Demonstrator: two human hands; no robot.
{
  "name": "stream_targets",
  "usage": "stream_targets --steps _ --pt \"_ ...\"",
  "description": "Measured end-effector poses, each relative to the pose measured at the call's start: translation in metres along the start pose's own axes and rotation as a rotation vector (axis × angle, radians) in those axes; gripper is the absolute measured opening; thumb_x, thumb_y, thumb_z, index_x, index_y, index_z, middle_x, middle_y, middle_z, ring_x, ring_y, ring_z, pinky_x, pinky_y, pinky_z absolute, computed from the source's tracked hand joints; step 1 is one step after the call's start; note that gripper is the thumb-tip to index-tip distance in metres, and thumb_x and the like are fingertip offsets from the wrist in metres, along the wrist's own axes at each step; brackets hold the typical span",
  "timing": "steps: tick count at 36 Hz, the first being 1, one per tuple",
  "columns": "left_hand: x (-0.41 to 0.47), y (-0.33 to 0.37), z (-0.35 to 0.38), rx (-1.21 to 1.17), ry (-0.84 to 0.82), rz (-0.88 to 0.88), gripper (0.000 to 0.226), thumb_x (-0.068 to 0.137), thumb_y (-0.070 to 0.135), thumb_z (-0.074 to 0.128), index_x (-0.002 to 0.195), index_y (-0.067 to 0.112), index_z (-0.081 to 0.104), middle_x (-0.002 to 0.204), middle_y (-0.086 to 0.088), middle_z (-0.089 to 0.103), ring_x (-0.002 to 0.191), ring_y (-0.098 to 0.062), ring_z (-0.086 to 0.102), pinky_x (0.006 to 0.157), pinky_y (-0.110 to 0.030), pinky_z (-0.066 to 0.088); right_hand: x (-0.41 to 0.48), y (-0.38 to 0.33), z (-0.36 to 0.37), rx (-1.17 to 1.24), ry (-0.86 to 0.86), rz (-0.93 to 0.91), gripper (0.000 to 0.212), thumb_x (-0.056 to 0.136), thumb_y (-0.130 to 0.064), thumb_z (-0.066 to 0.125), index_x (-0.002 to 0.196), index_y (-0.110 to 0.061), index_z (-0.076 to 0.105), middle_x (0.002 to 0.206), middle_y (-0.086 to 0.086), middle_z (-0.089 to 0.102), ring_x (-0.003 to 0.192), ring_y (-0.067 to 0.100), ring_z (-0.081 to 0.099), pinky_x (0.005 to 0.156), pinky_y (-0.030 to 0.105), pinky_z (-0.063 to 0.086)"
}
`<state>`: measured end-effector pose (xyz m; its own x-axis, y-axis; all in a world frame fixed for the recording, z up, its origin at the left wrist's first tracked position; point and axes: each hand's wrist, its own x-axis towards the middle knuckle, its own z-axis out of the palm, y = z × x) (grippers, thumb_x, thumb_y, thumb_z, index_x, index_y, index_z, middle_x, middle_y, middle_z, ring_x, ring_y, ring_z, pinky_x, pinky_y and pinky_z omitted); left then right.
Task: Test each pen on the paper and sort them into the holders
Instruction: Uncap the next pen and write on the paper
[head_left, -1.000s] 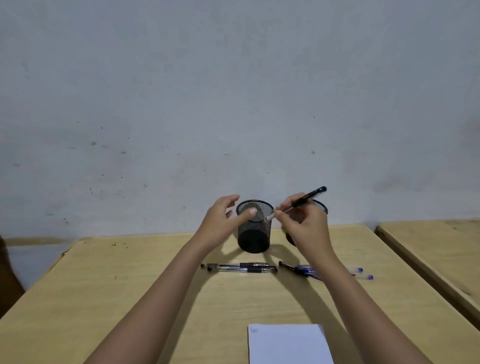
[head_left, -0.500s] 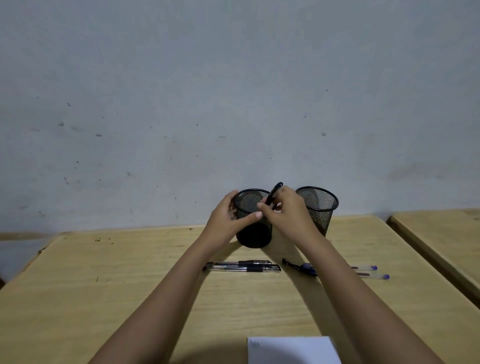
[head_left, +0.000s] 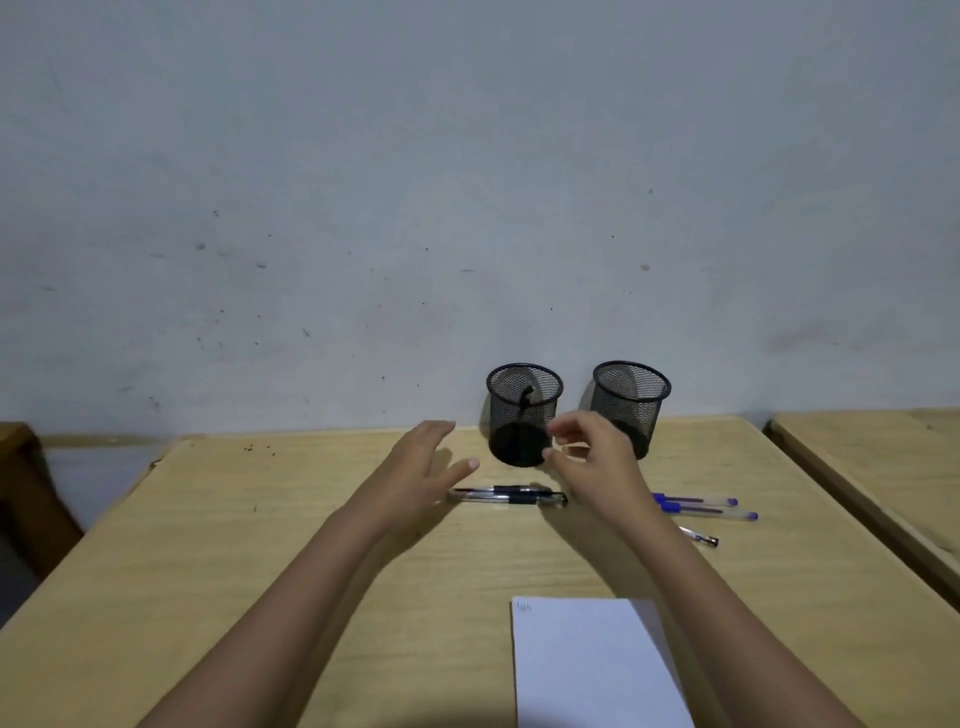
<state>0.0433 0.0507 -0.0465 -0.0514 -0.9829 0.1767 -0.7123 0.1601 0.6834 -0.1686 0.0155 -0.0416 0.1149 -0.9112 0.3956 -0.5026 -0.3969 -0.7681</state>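
Two black mesh holders stand at the table's far edge by the wall. The left holder has a black pen standing inside it; the right holder looks empty. My left hand hovers open, left of the left holder. My right hand is in front of the gap between the holders, fingers loosely curled and holding nothing. Two black pens lie side by side below the left holder. Two blue pens and another pen lie to the right. White paper sits near me.
The wooden table runs up to a grey wall. A second wooden table stands close on the right across a narrow gap. A dark object shows at the far left edge.
My right hand let the black pen go into the left holder and drew back toward me. My left hand came off the holder and opened.
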Motion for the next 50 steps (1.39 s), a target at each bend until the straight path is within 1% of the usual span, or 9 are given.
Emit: stream_targets --steps 5,9,20,25,28,32,35,43,50 --pt "-0.047 -0.017 -0.005 0.257 -0.064 -0.015 0.067 0.091 0.05 0.046 0.143 0.011 0.03 0.151 -0.002 0.029 0.137 -0.015 0.028 0.108 -0.026 0.025 -0.025 -0.003 0.021 -0.188 -0.2 -0.026 0.015 0.085 -0.012 0.058 0.096 -0.022 0.062 0.099 -0.008 0.054 0.089 0.006 0.053 0.079 0.022 0.047" --pt "-0.072 -0.02 -0.006 0.356 -0.063 -0.04 0.062 0.092 0.049 0.045 0.137 0.006 0.037 0.146 -0.008 0.036 0.134 -0.02 0.031 0.107 -0.026 0.025 -0.025 -0.01 0.032 -0.349 -0.332 -0.093 0.017 0.086 -0.013 0.056 0.101 -0.012 0.063 0.102 0.001 0.053 0.096 0.015 0.051 0.086 0.03 0.046" --pt "-0.078 -0.035 0.004 0.373 -0.077 -0.082 0.071 0.093 0.055 0.038 0.145 0.008 0.027 0.157 -0.009 0.017 0.146 -0.024 0.011 0.119 -0.037 0.011 -0.019 -0.011 0.05 -0.492 -0.414 -0.183 0.014 0.089 -0.013 0.054 0.097 -0.01 0.065 0.097 0.004 0.054 0.088 0.021 0.054 0.074 0.033 0.047" --pt "-0.075 -0.032 -0.001 0.288 -0.1 -0.115 0.069 0.092 0.052 0.045 0.144 0.009 0.03 0.156 -0.006 0.021 0.145 -0.02 0.015 0.117 -0.033 0.015 -0.024 -0.022 0.052 -0.194 -0.279 -0.108 0.008 0.087 -0.011 0.057 0.092 -0.013 0.064 0.092 0.0 0.057 0.085 0.013 0.054 0.073 0.019 0.043" --pt "-0.073 -0.024 -0.002 0.053 -0.038 -0.126 0.061 0.09 0.044 0.053 0.138 0.01 0.039 0.145 -0.003 0.039 0.131 -0.012 0.036 0.102 -0.024 0.031 -0.033 -0.039 0.05 0.126 -0.157 -0.014 0.008 0.085 -0.008 0.062 0.089 -0.015 0.063 0.085 -0.005 0.061 0.08 0.003 0.058 0.069 0.008 0.045" --pt "-0.078 -0.002 0.003 -0.341 0.115 -0.127 0.045 0.086 0.033 0.064 0.127 0.017 0.052 0.13 0.007 0.05 0.117 -0.007 0.049 0.077 -0.002 0.041 -0.041 -0.05 0.046 0.409 -0.135 0.049 0.007 0.081 -0.009 0.068 0.082 -0.013 0.062 0.077 -0.002 0.064 0.071 0.004 0.061 0.077 0.025 0.054" --pt "-0.083 0.015 0.005 -0.593 0.189 -0.095 0.031 0.083 0.021 0.069 0.114 0.021 0.061 0.115 0.006 0.061 0.106 -0.011 0.058 0.074 -0.01 0.049 -0.05 -0.057 0.043 0.604 -0.138 0.1 0.007 0.082 -0.006 0.067 0.079 -0.01 0.061 0.08 0.01 0.065 0.08 0.023 0.065 0.086 0.041 0.054" --pt "-0.09 0.028 0.0 -0.585 0.29 0.078 0.018 0.078 0.009 0.073 0.089 0.023 0.071 0.092 0.005 0.072 0.085 -0.003 0.065 0.078 -0.014 0.049 -0.068 -0.065 0.03 0.998 0.033 0.227 0.009 0.085 0.002 0.059 0.081 -0.006 0.059 0.073 0.005 0.062 0.072 0.01 0.066 0.069 0.019 0.055" --pt "-0.095 0.032 -0.004 -0.574 0.282 0.14 0.017 0.082 0.008 0.069 0.09 0.023 0.071 0.089 0.006 0.07 0.08 -0.004 0.067 0.075 -0.015 0.049 -0.086 -0.061 0.019 1.063 -0.004 0.22 0.012 0.082 0.004 0.061 0.081 -0.007 0.058 0.08 0.006 0.06 0.078 0.014 0.064 0.08 0.025 0.057"
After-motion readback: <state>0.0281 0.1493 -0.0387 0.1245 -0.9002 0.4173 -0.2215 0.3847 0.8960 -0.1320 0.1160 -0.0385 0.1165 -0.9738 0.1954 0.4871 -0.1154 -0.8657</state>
